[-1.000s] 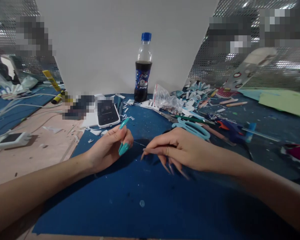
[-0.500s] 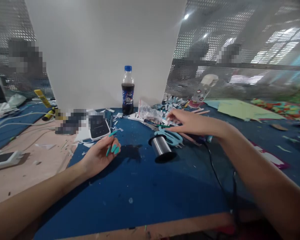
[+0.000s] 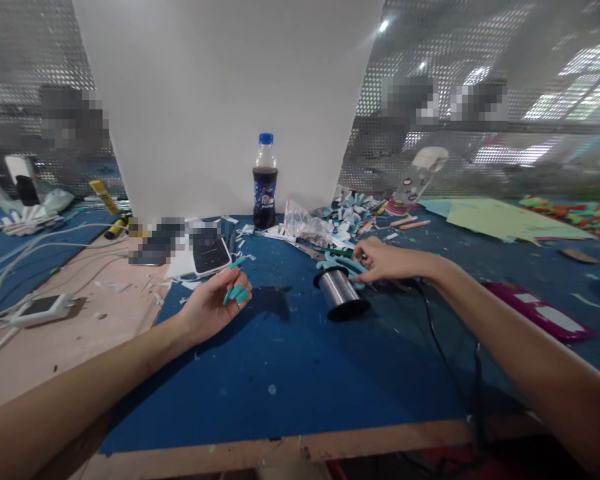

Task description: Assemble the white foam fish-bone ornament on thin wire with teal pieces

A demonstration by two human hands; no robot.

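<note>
My right hand [image 3: 387,259] is at the light blue scissors handles [image 3: 333,261], just behind the wire spool. Its thumb and bent fingers close round the near handle, which the hand partly covers. The spool [image 3: 341,293], silver with black flanges, lies tilted on the blue tabletop beside the thumb. My left hand [image 3: 215,303] hovers over the table at left, fingers loosely curled and the thumb apart. Long teal nail-like tips show on its fingers, and I see nothing else in it. Closest to it is a white-edged phone [image 3: 210,252].
A cola bottle [image 3: 265,187] stands before a white board [image 3: 230,87]. A clear plastic bag [image 3: 305,223] and paper scraps [image 3: 357,208] lie behind the scissors. To the right are a black cable [image 3: 433,327], a magenta pouch [image 3: 540,310] and a tilted water bottle [image 3: 415,180].
My right hand has come down and slightly right, from above the scissors onto their handles. My left hand keeps its pose. The whole view has shifted a little.
</note>
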